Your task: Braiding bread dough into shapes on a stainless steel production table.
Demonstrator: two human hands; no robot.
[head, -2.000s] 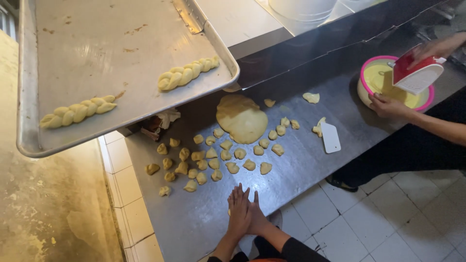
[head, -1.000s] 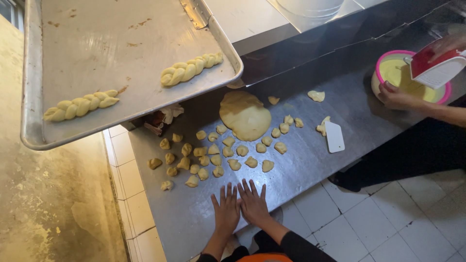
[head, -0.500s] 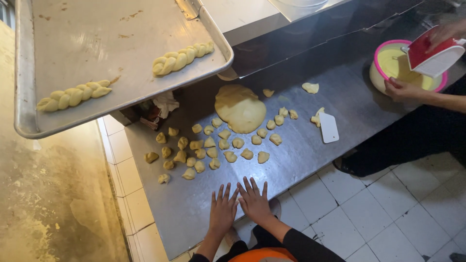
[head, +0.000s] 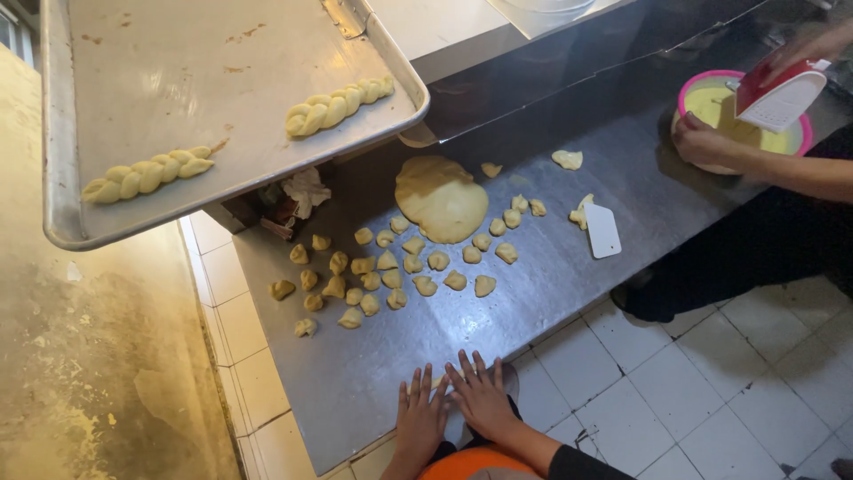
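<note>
At the near edge of the surface [head: 533,293], pressing left hand [head: 419,416] and right hand [head: 482,402] flat, side by side, fingers spread, gripping nothing; dough beneath not discernible. Probably rolling; calls next for even outward strokes. Cut dough pieces [head: 382,276] well beyond. Overlapped two seconds ago, now parted.
</note>
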